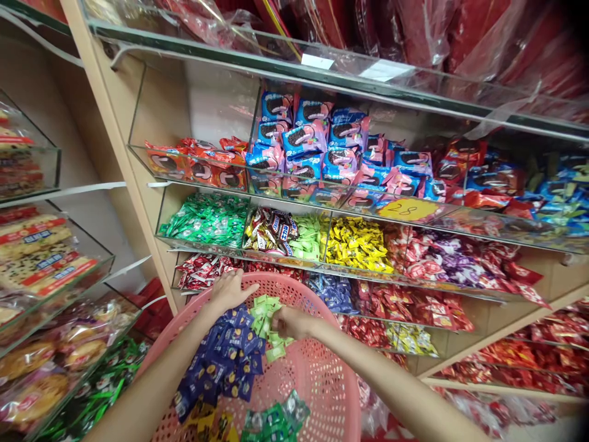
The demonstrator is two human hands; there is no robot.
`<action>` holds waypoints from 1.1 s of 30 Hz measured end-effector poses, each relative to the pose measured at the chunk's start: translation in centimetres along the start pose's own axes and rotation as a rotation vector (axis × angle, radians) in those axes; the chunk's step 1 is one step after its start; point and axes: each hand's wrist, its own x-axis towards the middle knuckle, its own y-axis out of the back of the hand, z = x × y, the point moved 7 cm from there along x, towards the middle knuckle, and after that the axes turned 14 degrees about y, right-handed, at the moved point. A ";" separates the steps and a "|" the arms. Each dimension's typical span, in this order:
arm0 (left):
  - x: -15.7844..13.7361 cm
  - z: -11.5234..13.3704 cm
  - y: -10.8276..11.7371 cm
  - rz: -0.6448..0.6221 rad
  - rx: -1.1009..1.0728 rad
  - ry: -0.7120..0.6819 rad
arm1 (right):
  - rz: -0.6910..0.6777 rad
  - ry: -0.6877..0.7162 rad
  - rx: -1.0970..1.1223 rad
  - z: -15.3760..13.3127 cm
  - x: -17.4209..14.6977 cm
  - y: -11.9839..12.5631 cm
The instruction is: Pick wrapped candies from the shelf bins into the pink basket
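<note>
A pink perforated plastic basket (pixel 340 368) is below me with wrapped candies in it. My left hand (pixel 230 290) lies over its far rim, thumb stretched out and apart from the fingers; whether it grips the rim I cannot tell. Inside the basket, my right hand (pixel 291 322) has its fingers curled on light-green candy packets (pixel 264 310). Dark-blue candy packets (pixel 225 350) heap up on the left of the basket. Nearer to me are green-wrapped candies (pixel 276 422) and yellow-orange packets (pixel 209 425).
Glass-fronted shelves face me. One bin holds similar light-green packets (pixel 306 238), between chocolate bars (pixel 271 230) and yellow candies (pixel 358 244). Blue cookie packs (pixel 306 138) stand above, near a yellow price tag (pixel 408 209). Packaged pastries (pixel 39 255) fill shelves at left.
</note>
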 end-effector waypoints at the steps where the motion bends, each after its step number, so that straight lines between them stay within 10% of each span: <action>1: 0.0 0.0 0.0 0.004 0.000 0.000 | -0.010 0.000 -0.035 -0.1 0.1 -0.3; 11: 0.2 -0.7 -0.5 0.009 -0.016 0.007 | -0.067 -0.075 -0.389 -1.7 -0.3 0.0; 18: 0.4 -0.8 -1.0 0.008 -0.015 0.022 | 0.339 0.115 -0.450 -7.8 -2.7 9.3; 24: 0.3 -0.6 -0.7 -0.011 -0.023 0.028 | 0.841 0.108 -0.463 -6.5 -4.2 18.4; 33: 0.6 -1.5 -0.6 0.026 -0.022 0.031 | 0.759 -0.031 -0.590 -4.1 -1.4 19.4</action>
